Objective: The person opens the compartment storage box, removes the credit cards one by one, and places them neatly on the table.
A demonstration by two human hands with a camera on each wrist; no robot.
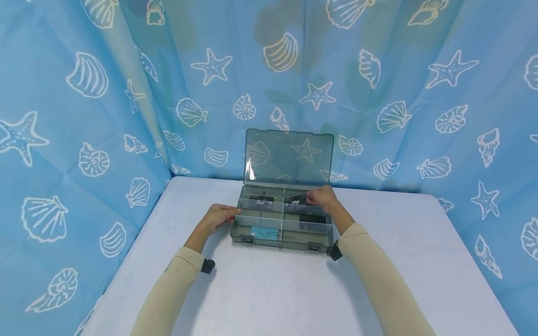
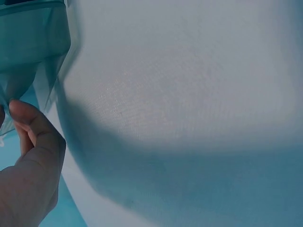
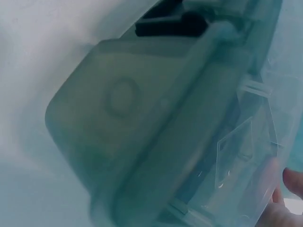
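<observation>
An organizer box [image 1: 248,235] of smoky see-through plastic sits on the table, its lid [image 1: 290,156] raised at the back. My left hand [image 1: 219,217] pinches the box's left side wall between thumb and fingers; in the left wrist view, the hand [image 2: 35,156] is at the box edge. My right hand [image 1: 323,198] dips into the back right compartment, fingertips down beside a black item with white lettering [image 1: 296,200]. In the right wrist view, clear plastic partly covers the fingers [image 3: 279,215], so I cannot tell whether they grip something.
A light blue card [image 1: 265,233] lies in the front left compartment. Black pieces [image 1: 313,218] sit in the middle right one, and a dark lettered item [image 1: 261,199] at the back left. Clear dividers separate the compartments. Behind the white table [image 1: 277,289] hangs a blue shell-print curtain [image 1: 269,84].
</observation>
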